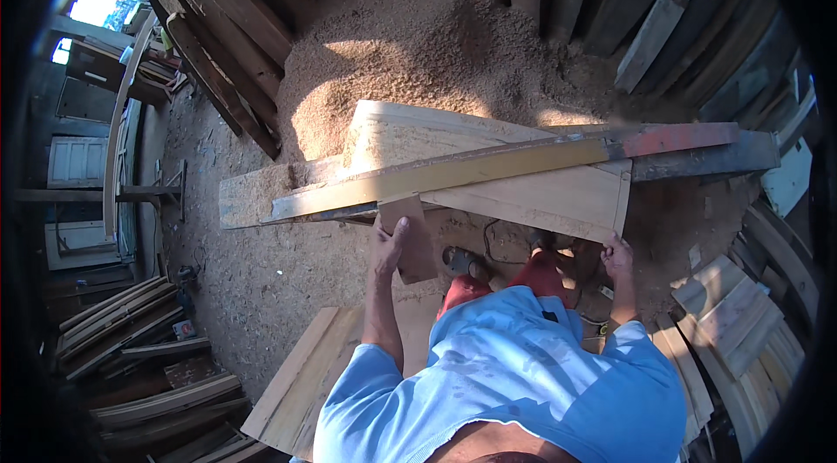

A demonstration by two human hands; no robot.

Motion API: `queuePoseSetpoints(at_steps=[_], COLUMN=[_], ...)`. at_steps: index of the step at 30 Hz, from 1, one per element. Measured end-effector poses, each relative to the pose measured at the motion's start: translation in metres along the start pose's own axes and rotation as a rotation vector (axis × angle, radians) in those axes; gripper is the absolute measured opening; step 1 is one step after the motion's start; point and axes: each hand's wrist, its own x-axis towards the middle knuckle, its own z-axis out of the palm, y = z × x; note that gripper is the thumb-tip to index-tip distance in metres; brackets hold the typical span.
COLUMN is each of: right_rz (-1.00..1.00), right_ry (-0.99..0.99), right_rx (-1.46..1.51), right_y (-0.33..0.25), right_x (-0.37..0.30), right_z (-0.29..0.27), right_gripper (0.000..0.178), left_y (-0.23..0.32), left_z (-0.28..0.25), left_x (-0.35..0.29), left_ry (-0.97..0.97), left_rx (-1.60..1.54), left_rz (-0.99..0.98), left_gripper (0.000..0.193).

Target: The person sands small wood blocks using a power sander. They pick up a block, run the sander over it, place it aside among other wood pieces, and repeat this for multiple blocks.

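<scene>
A wide pale wooden panel lies at a slant in front of me. Across its top runs a long narrow bar, yellowish on the left and red toward the right end. My left hand is closed on the edge of a short brown board, its thumb lying on the board's face. That board's far end meets the near side of the long bar; whether they touch I cannot tell. My right hand grips the near right corner of the panel, with the fingers partly hidden.
A large heap of sawdust rises behind the panel. Planks lean along the back. Stacked boards lie at the left, more boards at the right. Beside my left arm is a wide board. A cable trails near my feet.
</scene>
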Motion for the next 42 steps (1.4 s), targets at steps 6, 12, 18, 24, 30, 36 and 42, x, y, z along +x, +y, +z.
queuePoseSetpoints(at_steps=[6, 12, 18, 24, 30, 36, 42], right_rz=[-0.027, -0.002, 0.071, 0.066, 0.061, 0.073, 0.004], right_ry=[0.165, -0.049, -0.074, -0.097, 0.072, 0.296, 0.224], right_rx=[0.508, 0.647, 0.597, 0.561, 0.470, 0.480, 0.100], right_y=[0.015, 0.044, 0.039, 0.052, 0.030, 0.015, 0.035], right_x=[0.034, 0.016, -0.001, -0.013, -0.013, 0.026, -0.016], right_z=[0.040, 0.098, 0.103, 0.079, 0.058, -0.001, 0.017], right_gripper=[0.027, 0.055, 0.049, 0.018, 0.022, 0.025, 0.028], left_y=[0.004, -0.014, -0.020, 0.011, 0.008, -0.013, -0.017], left_z=[-0.063, -0.046, -0.007, 0.028, 0.037, 0.055, 0.080], left_x=[0.030, 0.016, 0.022, 0.052, 0.059, 0.047, 0.032], left_ry=[-0.003, -0.070, -0.134, -0.209, -0.258, -0.362, -0.370], left_rx=[0.103, 0.117, 0.161, 0.193, 0.199, 0.139, 0.069], left_rz=[0.027, -0.051, -0.074, -0.008, -0.066, -0.113, -0.108], left_gripper=[0.044, 0.049, 0.055, 0.046, 0.049, 0.045, 0.041])
